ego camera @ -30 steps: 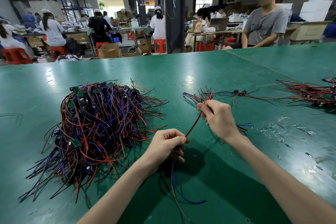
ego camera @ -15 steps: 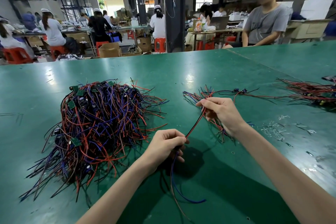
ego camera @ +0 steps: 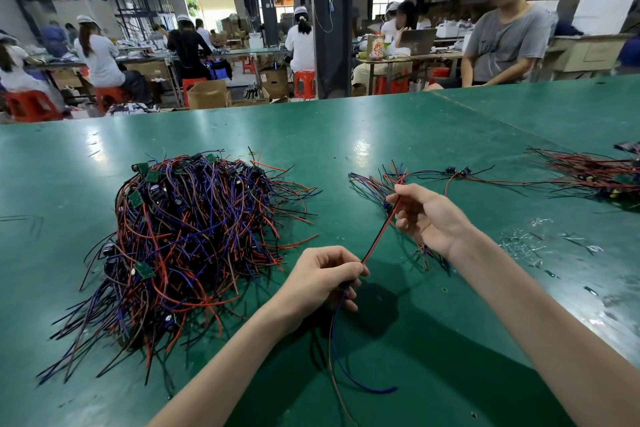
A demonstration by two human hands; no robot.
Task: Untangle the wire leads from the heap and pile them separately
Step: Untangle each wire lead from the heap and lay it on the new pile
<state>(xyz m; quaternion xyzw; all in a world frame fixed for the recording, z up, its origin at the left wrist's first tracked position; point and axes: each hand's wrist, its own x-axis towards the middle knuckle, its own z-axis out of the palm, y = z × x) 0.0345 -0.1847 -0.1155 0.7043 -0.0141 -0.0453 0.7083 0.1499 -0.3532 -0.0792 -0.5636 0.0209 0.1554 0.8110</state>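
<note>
The green counter (ego camera: 242,130) stretched wide, its glossy top catching spots of ceiling light, with a seam (ego camera: 485,119) running slantwise across its far right part. On its left lay a big tangled heap of wire leads (ego camera: 194,236), red, blue and black, with small green circuit boards (ego camera: 144,270) among them. Right of the middle, well apart from the heap, lay a small loose pile of leads (ego camera: 375,180), fanned flat. A third bunch (ego camera: 595,170) lay at the far right edge. Clear scraps (ego camera: 530,243) were scattered nearer on that side.
</note>
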